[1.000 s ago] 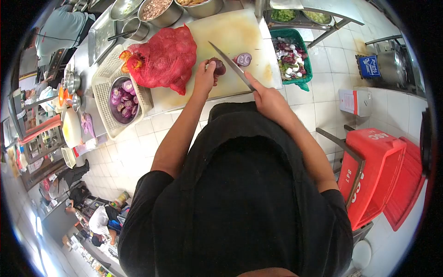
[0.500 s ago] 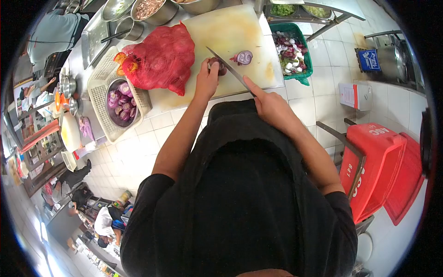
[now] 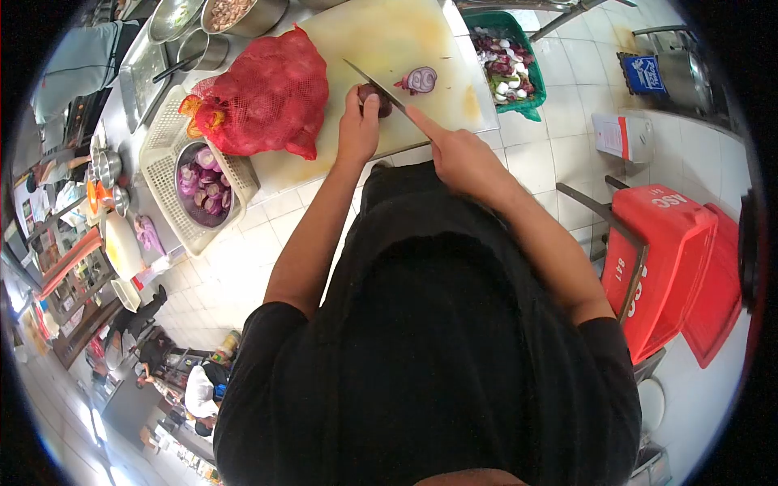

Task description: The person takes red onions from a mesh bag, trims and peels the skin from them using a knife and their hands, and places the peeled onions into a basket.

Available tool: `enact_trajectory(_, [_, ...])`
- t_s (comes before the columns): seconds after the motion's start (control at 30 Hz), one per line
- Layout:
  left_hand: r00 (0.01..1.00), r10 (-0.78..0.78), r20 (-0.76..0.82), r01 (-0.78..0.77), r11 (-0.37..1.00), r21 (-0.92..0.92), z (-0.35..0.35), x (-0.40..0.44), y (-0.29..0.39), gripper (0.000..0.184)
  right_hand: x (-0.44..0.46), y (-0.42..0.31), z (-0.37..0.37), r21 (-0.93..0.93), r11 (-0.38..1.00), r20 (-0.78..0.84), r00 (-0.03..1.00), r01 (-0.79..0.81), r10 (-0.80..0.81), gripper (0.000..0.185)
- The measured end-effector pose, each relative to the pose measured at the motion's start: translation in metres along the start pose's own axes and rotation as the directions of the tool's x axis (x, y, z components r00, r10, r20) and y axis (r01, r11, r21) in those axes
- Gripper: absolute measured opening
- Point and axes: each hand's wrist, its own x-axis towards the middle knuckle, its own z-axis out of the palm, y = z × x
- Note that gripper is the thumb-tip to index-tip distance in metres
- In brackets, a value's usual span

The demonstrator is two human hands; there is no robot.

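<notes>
Across cutting board [image 3: 429, 40], onion [image 3: 374, 100] sits just beyond left palm, thumb and fingers gripping it. Right hand [image 3: 470, 162] grasps knife [image 3: 389, 98], blade over onion.

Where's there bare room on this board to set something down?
The far stretch of the cutting board, between the mesh bag and the cut onion, beyond the knife, looks bare. It's crowded around the left hand and at the basket.
</notes>
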Motion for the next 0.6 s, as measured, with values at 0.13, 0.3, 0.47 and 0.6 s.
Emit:
enact_trajectory(0.13, [1.000, -0.003, 0.008, 0.003, 1.000, 0.010, -0.002, -0.002, 0.004, 0.051, -0.001, -0.002, -0.002, 0.021, 1.000, 0.006, 1.000, -0.017, 0.017, 0.064])
enact_trajectory(0.3, [0.998, 0.064, 0.013, -0.064, 0.997, -0.040, -0.002, -0.001, -0.002, 0.046, -0.022, -0.003, -0.006, -0.020, 0.999, 0.037, 0.999, -0.029, 0.029, 0.067])
enact_trajectory(0.47, [0.999, -0.031, 0.011, 0.032, 0.999, -0.041, -0.004, -0.002, 0.005, 0.050, -0.011, -0.001, 0.007, -0.031, 0.999, -0.023, 1.000, -0.013, 0.012, 0.069])
enact_trajectory(0.6, [0.999, -0.045, 0.007, 0.045, 0.999, -0.029, -0.002, -0.004, 0.012, 0.053, 0.007, 0.008, 0.023, -0.013, 0.999, -0.068, 0.997, 0.029, -0.030, 0.069])
